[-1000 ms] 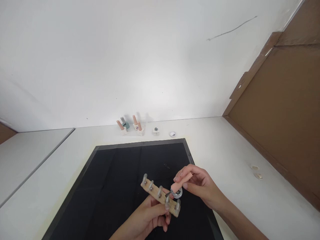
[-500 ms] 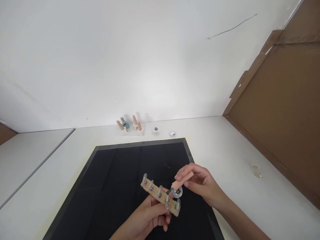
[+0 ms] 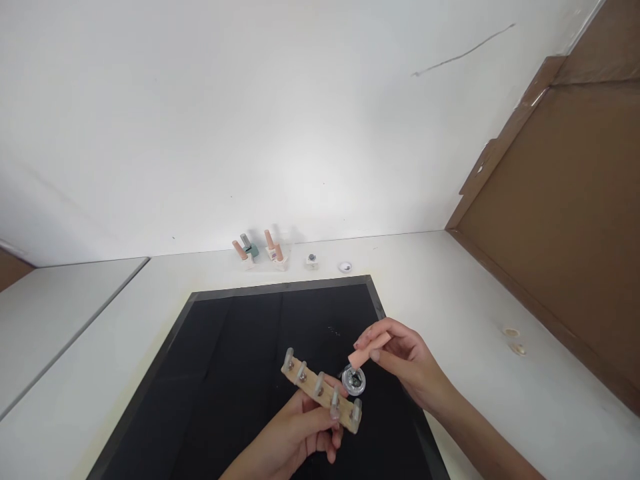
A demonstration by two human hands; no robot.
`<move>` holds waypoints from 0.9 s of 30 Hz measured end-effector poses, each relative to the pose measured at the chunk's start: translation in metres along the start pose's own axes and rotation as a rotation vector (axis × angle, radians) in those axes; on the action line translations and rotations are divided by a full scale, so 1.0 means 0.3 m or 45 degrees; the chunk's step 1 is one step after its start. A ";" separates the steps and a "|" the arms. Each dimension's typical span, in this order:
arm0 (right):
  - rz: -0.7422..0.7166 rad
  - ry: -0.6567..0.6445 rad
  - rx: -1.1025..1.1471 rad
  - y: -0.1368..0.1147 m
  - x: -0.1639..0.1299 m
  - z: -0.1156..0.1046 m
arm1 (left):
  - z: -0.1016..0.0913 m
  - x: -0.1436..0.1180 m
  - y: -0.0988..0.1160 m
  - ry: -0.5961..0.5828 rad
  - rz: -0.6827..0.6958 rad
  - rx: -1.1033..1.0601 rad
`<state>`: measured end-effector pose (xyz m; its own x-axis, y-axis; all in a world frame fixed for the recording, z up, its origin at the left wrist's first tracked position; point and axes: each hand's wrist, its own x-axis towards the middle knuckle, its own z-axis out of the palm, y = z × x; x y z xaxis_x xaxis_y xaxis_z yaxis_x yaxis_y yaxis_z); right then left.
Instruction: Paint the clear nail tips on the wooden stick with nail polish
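1. A plain white wall (image 3: 250, 120) fills the upper half of the view, with a thin dark line running across it near the top right.
2. A brown cardboard panel (image 3: 565, 220) stands along the right side of the white tabletop (image 3: 450, 300).
3. A square black mat (image 3: 240, 347) lies on the tabletop in front of the person.
4. The right hand (image 3: 405, 363) is above the mat's right part, its fingers pinched together on a peach-coloured brush cap (image 3: 367, 348); the cap's lower end points down at a small round clear jar (image 3: 354, 380) of dark glitter that sits on the mat just beside the wooden strip.
5. The left hand (image 3: 295, 440) is at the bottom edge of the mat, fingers curled and clamped on a light wooden strip (image 3: 323, 393), held tilted above the mat with its right end lower.
6. Five clear nail tips (image 3: 320, 381) stand in a row on the strip.
7. A cluster of small nail polish bottles (image 3: 260, 252) with peach and grey caps stands by the wall beyond the mat.
8. Two small round pots (image 3: 327, 263) sit just right of the bottles.
9. Two small pale discs (image 3: 515, 340) lie near the cardboard.
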<state>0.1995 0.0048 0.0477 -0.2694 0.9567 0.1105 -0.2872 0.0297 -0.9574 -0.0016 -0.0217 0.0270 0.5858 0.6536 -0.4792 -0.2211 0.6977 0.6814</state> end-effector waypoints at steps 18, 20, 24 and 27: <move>0.083 0.050 -0.056 0.016 -0.001 0.006 | 0.010 0.004 0.004 0.019 0.012 0.135; 0.078 0.104 -0.026 0.017 0.003 0.001 | 0.007 0.005 0.001 0.004 0.018 0.129; 0.063 0.089 0.021 0.018 0.000 -0.001 | 0.012 0.000 0.002 0.041 0.005 0.170; 0.061 -0.031 0.047 0.017 -0.007 0.009 | 0.022 -0.005 0.009 0.071 0.008 0.220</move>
<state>0.1960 0.0021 0.0434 -0.3060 0.9493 0.0720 -0.3068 -0.0268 -0.9514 0.0021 -0.0227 0.0331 0.5397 0.6763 -0.5014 -0.0846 0.6361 0.7669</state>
